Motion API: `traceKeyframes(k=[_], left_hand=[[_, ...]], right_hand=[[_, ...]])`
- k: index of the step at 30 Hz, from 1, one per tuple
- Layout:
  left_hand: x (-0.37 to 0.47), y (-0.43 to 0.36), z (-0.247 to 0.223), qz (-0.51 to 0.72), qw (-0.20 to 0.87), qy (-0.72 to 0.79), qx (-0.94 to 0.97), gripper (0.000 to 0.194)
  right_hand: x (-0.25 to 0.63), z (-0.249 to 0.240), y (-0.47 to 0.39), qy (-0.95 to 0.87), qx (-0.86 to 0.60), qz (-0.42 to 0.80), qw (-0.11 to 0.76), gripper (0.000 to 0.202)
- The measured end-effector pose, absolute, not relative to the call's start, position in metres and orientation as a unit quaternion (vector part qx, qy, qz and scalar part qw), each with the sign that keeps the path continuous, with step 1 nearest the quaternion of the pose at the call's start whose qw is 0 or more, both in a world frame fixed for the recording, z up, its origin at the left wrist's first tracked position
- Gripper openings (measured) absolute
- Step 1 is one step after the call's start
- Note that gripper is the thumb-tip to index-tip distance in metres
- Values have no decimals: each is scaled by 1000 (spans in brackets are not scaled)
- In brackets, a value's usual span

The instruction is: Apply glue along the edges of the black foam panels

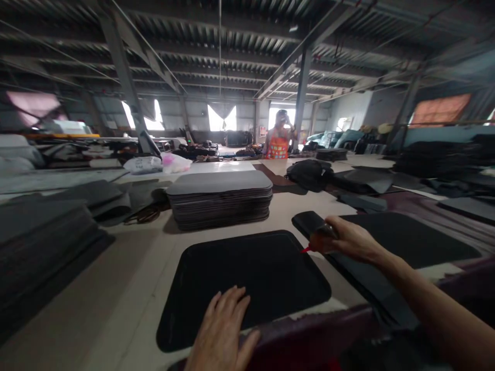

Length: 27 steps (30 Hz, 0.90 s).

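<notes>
A black rounded panel (247,278) lies flat on the worktable in front of me. My left hand (222,330) rests palm down on its near edge, fingers spread. My right hand (344,238) is closed around a small tool with a red tip (307,250), and the tip hovers at the panel's right edge. A small black folded piece (307,222) sits just behind that hand. Under my right forearm lies another dark panel (402,242).
A tall stack of grey panels (220,198) stands behind the black one. Dark sheet piles (42,226) crowd the left side. A black bag (309,174) and more dark material lie at the right. A person in an orange apron (277,141) stands far back.
</notes>
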<state>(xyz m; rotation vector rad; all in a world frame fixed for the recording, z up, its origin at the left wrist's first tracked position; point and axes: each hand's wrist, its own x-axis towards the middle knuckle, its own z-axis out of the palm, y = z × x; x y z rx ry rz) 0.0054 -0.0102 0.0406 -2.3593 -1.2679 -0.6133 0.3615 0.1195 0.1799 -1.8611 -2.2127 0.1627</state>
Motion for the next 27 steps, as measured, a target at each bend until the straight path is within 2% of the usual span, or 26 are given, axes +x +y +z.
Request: traceKeyframes(k=[12,20,24,27], left_hand=[[10,-12,38,-194,19,-510,-838,47],[15,-14,45,-184,-55,-547,-815,48],[16,-20,54,-224,-87,-537,-809,46],[-3,-30,65,-333,-84,-520,-782,35]], right_hand=[[407,157,27,-711,-639,182,231,26],[388,142,6,-680,-631,263,265,41],[360,138,16,-720,-590,270,247,41],[338,137,27,-743,-565,281,222,38]])
